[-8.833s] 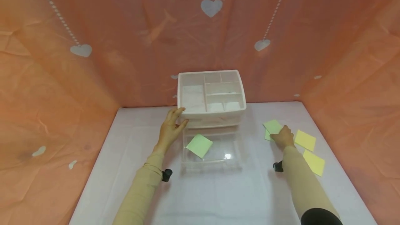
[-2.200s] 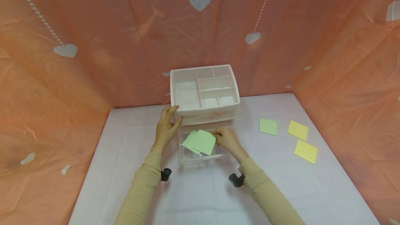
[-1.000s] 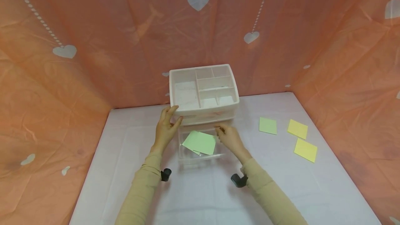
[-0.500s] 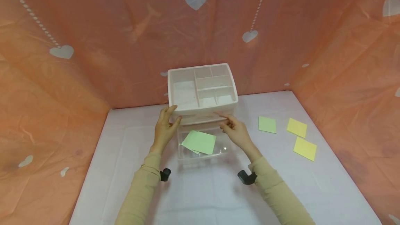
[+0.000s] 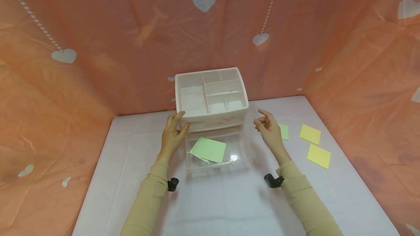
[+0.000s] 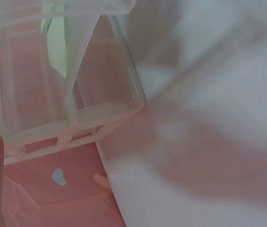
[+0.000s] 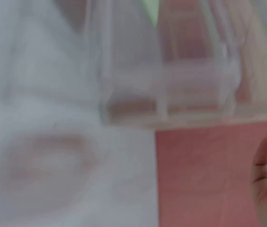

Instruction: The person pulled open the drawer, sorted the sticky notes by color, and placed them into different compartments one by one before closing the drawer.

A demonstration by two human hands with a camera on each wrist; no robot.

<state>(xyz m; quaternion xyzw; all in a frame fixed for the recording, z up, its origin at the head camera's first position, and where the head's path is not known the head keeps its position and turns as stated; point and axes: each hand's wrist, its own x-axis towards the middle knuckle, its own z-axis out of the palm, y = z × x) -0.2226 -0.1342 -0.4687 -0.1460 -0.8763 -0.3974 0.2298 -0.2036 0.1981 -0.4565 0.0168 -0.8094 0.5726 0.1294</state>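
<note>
A white plastic drawer organizer [image 5: 193, 99] with a divided top tray stands at the back of the table. Its clear lower drawer [image 5: 236, 146] is pulled out. In that drawer lie two overlapping green sticky notes [image 5: 213, 150], which show through the plastic in the left wrist view. My left hand [image 5: 172, 136] holds the organizer's front left corner, fingers over the rim and thumb at the front. My right hand [image 5: 270, 132] is in the air right of the organizer, fingers loosely bent, holding nothing. It partly hides another green sticky note [image 5: 284, 132] on the table.
Two yellow sticky notes, an upper yellow note [image 5: 310, 134] and a lower yellow note [image 5: 319, 156], lie on the right of the white-covered table [image 5: 216, 207]. An orange cloth [image 5: 144, 46] with pale hearts encloses the back and sides.
My right hand has put a second green note into the drawer, let go and moved off to the right. My left hand has stayed at the organizer's corner.
</note>
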